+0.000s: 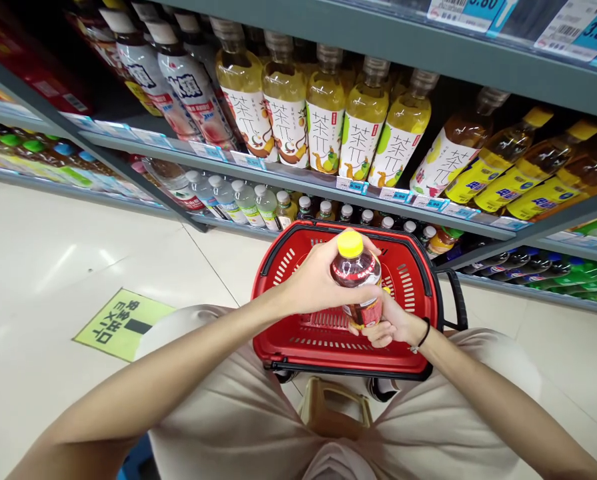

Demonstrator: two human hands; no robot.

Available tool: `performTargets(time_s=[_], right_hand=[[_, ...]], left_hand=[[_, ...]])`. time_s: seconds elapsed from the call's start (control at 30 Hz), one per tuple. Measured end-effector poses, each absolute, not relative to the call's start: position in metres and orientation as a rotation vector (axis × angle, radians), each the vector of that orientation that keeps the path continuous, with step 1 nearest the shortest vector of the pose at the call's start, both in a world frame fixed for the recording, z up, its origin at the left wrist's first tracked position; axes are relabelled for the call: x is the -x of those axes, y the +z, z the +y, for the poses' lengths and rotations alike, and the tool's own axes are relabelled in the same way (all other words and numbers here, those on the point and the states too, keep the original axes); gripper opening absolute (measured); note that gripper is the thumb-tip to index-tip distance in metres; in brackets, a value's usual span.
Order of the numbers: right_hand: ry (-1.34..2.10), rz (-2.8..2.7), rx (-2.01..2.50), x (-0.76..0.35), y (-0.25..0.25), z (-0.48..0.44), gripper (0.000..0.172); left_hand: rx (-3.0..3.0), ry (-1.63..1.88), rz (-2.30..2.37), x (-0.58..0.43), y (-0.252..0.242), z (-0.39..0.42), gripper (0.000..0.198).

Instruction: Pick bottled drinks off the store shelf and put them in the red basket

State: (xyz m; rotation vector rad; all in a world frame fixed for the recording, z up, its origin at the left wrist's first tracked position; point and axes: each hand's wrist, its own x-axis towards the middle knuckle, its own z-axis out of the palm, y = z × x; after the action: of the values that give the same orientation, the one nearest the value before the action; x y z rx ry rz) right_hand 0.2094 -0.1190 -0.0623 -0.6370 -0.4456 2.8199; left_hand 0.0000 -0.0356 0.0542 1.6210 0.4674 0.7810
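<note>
A drink bottle [359, 269] with a yellow cap, dark reddish liquid and a red label is tilted between my hands, over a red shopping basket [267, 327]. Around its upper part, my left hand [318, 277] is wrapped, thumb across the front and fingers behind. My right hand [391, 323] supports it lower down, fingers closed round the base. The basket stands on the floor between my legs, its black handle [457, 300] folded out on the right. Something yellow shows in the basket just behind the bottle, mostly hidden.
Ahead, a grey shelf [303, 175] holds tea bottles [323, 123] with white labels, white-capped bottles [181, 87] and yellow-labelled bottles [508, 173]. Smaller bottles [258, 203] line the bottom shelf. A yellow-green floor sign [115, 323] lies to the left. Under me is a small stool [333, 407].
</note>
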Motion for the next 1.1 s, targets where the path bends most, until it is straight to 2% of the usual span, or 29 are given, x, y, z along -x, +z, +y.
performTargets(time_s=[0.1, 0.5, 0.9, 1.1], right_hand=[[2.922, -0.481, 0.577, -0.210, -0.063, -0.118, 0.096], [2.901, -0.469, 0.646, -0.209, -0.067, -0.118, 0.084], [2.789, -0.602, 0.694, -0.205, -0.064, -0.118, 0.107], [2.491, -0.815, 0.858, -0.195, -0.035, -0.125, 0.093]], left_hand=[[-1.597, 0.811, 0.420, -0.002, 0.056, -0.040, 0.045], [-1.599, 0.824, 0.452, -0.001, 0.058, -0.041, 0.041], [-1.484, 0.890, 0.495, -0.003, 0.054, -0.037, 0.040], [-1.137, 0.972, 0.784, -0.005, 0.050, -0.026, 0.033]])
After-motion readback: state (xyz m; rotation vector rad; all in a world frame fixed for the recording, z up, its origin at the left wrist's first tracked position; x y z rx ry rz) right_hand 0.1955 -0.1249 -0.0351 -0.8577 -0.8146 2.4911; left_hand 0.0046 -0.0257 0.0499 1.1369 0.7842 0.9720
